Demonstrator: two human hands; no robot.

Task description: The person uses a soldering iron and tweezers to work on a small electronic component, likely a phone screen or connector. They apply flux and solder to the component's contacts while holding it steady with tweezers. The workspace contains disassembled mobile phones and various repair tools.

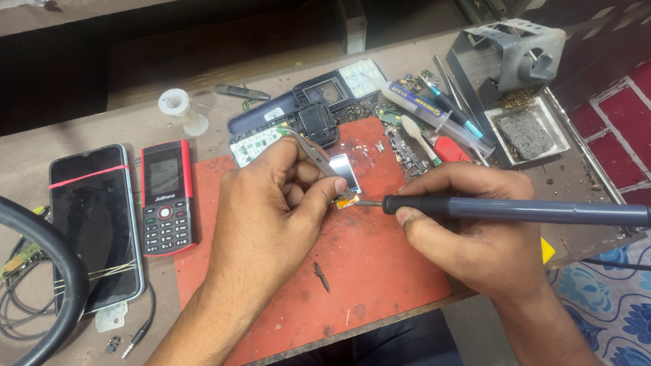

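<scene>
My left hand (268,203) pinches metal tweezers (313,152), whose tips press on a small phone display module (346,173) lying on the red work mat (366,271). My right hand (468,224) grips a dark blue soldering iron (515,210), held like a pen. Its tip touches the orange flex strip at the display's lower edge (347,200), right beside my left thumb.
A red and black keypad phone (166,196) and a smartphone with a red band (95,224) lie at left. Disassembled phone housings (298,115), a solder spool (175,103), a flux syringe (434,112), an iron stand with sponge (525,132) and cables (41,271) surround the mat.
</scene>
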